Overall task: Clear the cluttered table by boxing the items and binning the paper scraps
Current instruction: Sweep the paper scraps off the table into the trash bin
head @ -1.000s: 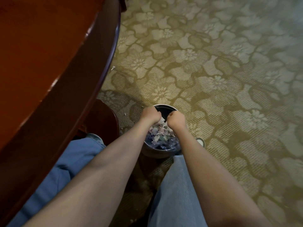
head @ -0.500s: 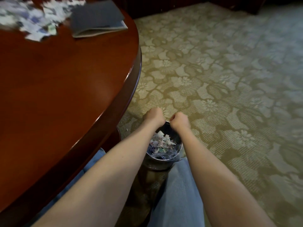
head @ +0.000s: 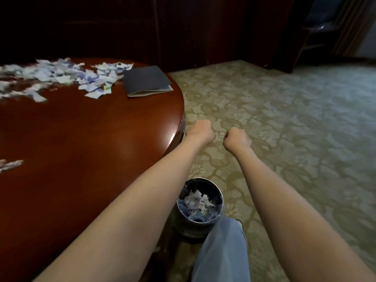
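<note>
Most paper scraps (head: 61,76) heaped on far side of counter (head: 81,149), dark notebook (head: 146,83) just beside. More fill bin (head: 189,226) on carpet (head: 284,139). Left hand (head: 200,132) & right hand (head: 237,139) hang apart beyond bin, both fisted, nothing visible in either.

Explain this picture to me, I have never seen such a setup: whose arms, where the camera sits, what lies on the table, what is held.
No machine: a person wears one camera on the head, looking down at their own bare arms. The left hand and right hand, the grips here, are curled fists beside the table edge; nothing shows in either. On the wooden table lie torn paper scraps and a dark notebook. Below, on the floor, a round bin already holds scraps.
</note>
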Action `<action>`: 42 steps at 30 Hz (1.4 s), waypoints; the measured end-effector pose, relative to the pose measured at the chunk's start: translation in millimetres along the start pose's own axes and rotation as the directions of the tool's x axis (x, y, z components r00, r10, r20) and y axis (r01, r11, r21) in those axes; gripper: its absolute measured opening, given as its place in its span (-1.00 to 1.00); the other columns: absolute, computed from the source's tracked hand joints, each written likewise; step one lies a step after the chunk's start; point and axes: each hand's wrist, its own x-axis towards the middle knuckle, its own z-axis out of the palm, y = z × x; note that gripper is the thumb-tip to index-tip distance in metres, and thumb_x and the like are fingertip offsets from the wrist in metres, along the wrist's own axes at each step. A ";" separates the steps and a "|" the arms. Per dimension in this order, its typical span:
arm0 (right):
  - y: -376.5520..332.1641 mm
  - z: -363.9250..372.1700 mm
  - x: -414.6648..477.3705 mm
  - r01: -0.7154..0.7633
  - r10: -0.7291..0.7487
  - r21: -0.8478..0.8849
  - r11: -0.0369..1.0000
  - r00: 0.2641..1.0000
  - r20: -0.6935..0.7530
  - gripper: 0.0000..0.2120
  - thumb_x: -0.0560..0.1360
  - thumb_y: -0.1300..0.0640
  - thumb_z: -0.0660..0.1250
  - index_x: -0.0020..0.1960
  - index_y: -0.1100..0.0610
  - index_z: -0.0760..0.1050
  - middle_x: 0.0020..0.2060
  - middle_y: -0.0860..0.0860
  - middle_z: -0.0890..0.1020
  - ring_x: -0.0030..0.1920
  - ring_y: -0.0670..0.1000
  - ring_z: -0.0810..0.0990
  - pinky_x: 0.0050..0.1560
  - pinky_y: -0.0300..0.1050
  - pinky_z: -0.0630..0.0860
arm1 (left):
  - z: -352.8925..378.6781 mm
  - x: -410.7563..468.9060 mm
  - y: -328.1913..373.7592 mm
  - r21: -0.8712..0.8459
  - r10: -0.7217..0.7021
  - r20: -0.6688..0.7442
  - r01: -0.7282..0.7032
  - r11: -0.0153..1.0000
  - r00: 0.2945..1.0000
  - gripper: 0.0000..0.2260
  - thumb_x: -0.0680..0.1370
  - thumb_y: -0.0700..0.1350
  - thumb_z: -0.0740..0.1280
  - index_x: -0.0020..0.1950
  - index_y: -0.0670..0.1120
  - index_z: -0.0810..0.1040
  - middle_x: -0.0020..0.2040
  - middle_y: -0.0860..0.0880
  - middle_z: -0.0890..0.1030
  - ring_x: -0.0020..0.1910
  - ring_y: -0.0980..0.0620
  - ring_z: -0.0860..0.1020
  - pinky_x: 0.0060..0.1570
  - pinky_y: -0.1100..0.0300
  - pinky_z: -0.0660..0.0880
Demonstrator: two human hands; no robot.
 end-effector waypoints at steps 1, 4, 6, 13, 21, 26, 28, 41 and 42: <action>-4.9 -7.2 -2.0 0.013 -0.013 0.000 1.000 1.000 -0.018 -0.72 0.54 0.26 0.16 0.21 0.25 0.51 0.18 0.21 0.55 0.21 0.19 0.53 0.14 -0.03 0.48 | -9.7 -3.2 0.8 -0.011 0.011 -0.014 -0.011 1.000 1.000 -0.75 0.54 -0.22 0.17 0.14 -0.18 0.58 0.16 -0.16 0.57 0.14 -0.17 0.53 0.05 0.06 0.49; -23.4 -22.8 -9.0 0.068 -0.068 -0.005 0.998 0.996 -0.056 -0.73 0.55 0.25 0.15 0.18 0.26 0.51 0.15 0.21 0.56 0.17 0.21 0.54 0.09 -0.03 0.49 | -41.5 -14.1 1.8 -0.071 0.054 -0.070 -0.059 0.996 0.996 -0.73 0.54 -0.22 0.15 0.11 -0.13 0.61 0.16 -0.13 0.58 0.14 -0.14 0.53 0.07 0.09 0.51; -38.8 -29.8 -15.1 0.108 -0.109 -0.020 0.994 0.991 -0.074 -0.73 0.54 0.24 0.15 0.18 0.26 0.49 0.15 0.21 0.56 0.16 0.21 0.54 0.07 -0.03 0.49 | -62.3 -23.6 0.8 -0.088 0.094 -0.114 -0.104 0.991 0.989 -0.73 0.53 -0.22 0.15 0.06 -0.10 0.62 0.16 -0.11 0.58 0.13 -0.13 0.53 0.08 0.10 0.51; -104.6 -50.5 -31.7 0.289 -0.290 -0.029 0.957 0.947 -0.140 -0.70 0.52 0.23 0.16 0.19 0.20 0.53 0.13 0.19 0.58 0.15 0.20 0.55 0.05 -0.04 0.49 | -123.4 -48.2 -38.8 -0.018 0.099 -0.256 -0.107 0.994 0.962 -0.71 0.52 -0.25 0.14 0.02 -0.09 0.63 0.12 -0.12 0.61 0.07 -0.13 0.55 -0.03 0.10 0.48; -181.6 -37.8 -67.9 0.505 -0.503 -0.021 0.863 0.856 -0.119 -0.75 0.49 0.25 0.17 0.11 0.26 0.52 0.14 0.19 0.56 0.16 0.19 0.54 0.05 -0.08 0.48 | -164.7 -79.1 -123.5 0.028 -0.011 -0.321 0.021 0.999 0.947 -0.75 0.54 -0.24 0.17 0.04 -0.09 0.63 0.14 -0.11 0.59 0.14 -0.09 0.52 0.11 0.09 0.47; -234.0 -7.4 -98.2 0.647 -0.648 -0.044 0.761 0.761 -0.017 -0.76 0.51 0.18 0.19 0.12 0.16 0.53 0.10 0.14 0.59 0.12 0.16 0.56 0.01 -0.05 0.49 | -179.1 -104.1 -178.5 0.041 -0.113 -0.348 0.135 0.990 0.931 -0.77 0.55 -0.25 0.16 -0.06 -0.04 0.58 0.07 -0.09 0.60 -0.05 -0.02 0.51 -0.08 0.14 0.46; -255.6 2.4 -110.2 0.700 -0.700 -0.054 0.712 0.714 0.013 -0.79 0.53 0.17 0.18 0.11 0.16 0.51 0.06 0.12 0.60 0.06 0.14 0.57 -0.05 -0.04 0.50 | -187.0 -114.6 -199.2 0.039 -0.152 -0.366 0.179 0.983 0.918 -0.78 0.55 -0.25 0.14 -0.08 -0.02 0.56 0.04 -0.08 0.60 -0.12 0.00 0.47 -0.13 0.15 0.41; -356.9 47.6 -183.6 0.885 -0.880 -0.016 0.465 0.464 0.096 -0.82 0.54 0.18 0.18 0.08 0.18 0.48 0.05 0.13 0.54 0.07 0.13 0.50 -0.08 -0.07 0.42 | -240.0 -195.3 -320.4 0.018 -0.390 -0.485 0.455 0.891 0.783 -0.77 0.54 -0.22 0.16 0.01 -0.04 0.59 0.11 -0.07 0.59 0.12 -0.08 0.52 0.05 0.05 0.48; -361.7 51.8 -188.2 0.892 -0.887 -0.015 0.452 0.451 0.094 -0.79 0.54 0.17 0.17 0.12 0.18 0.47 0.08 0.13 0.53 0.10 0.14 0.49 -0.02 -0.04 0.44 | -241.9 -200.5 -330.5 0.020 -0.410 -0.491 0.481 0.877 0.769 -0.78 0.54 -0.22 0.17 0.03 -0.05 0.59 0.12 -0.08 0.59 0.13 -0.08 0.51 0.06 0.05 0.47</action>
